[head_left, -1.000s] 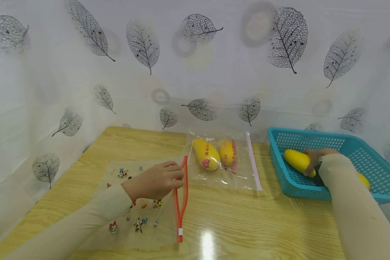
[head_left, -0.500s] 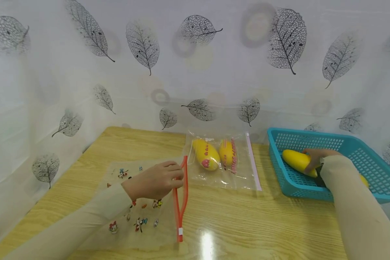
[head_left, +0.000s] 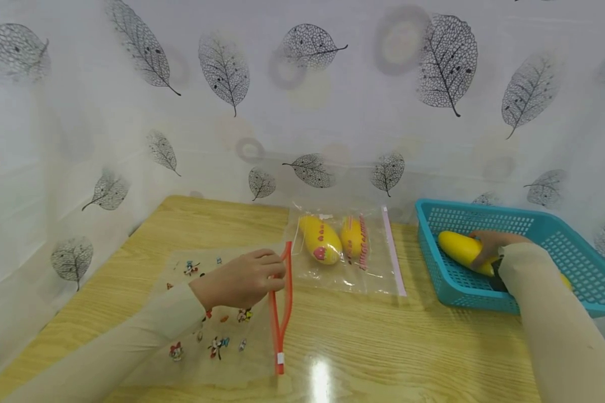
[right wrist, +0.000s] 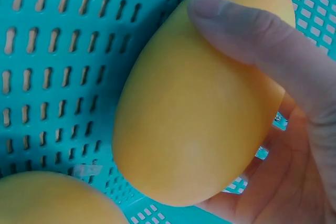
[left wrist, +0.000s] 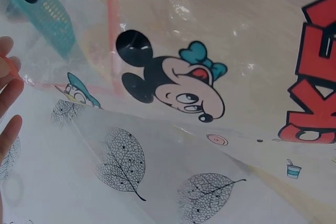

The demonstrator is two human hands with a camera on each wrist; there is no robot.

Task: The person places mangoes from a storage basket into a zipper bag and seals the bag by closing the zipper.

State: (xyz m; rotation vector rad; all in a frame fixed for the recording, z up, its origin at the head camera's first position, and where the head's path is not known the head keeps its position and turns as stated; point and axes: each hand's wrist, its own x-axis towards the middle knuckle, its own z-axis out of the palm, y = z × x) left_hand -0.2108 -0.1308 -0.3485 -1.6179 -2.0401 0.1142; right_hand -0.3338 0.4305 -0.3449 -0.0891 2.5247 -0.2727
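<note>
My left hand (head_left: 244, 280) pinches the red zip edge of a clear zip bag (head_left: 259, 358) printed with cartoon figures. The bag's mouth gapes between its red strips, and a white slider sits at its near end. In the left wrist view, fingertips (left wrist: 9, 95) show at the bag's red edge. Inside the blue basket (head_left: 476, 302), my right hand (head_left: 496, 246) grips a yellow mango (head_left: 459, 249), thumb across its upper side in the right wrist view. Another mango (right wrist: 52, 200) lies beside it in the basket, mostly behind the right forearm in the head view.
A second clear zip bag (head_left: 302, 277) with a pale pink zip lies at the back middle of the wooden table (head_left: 383, 347); it holds two mangoes (head_left: 321, 239). A white curtain (head_left: 327, 101) with leaf prints stands behind the table and along its left side.
The right hand and the gripped mango shift only slightly within the basket. My left hand stays on the bag's red edge.
</note>
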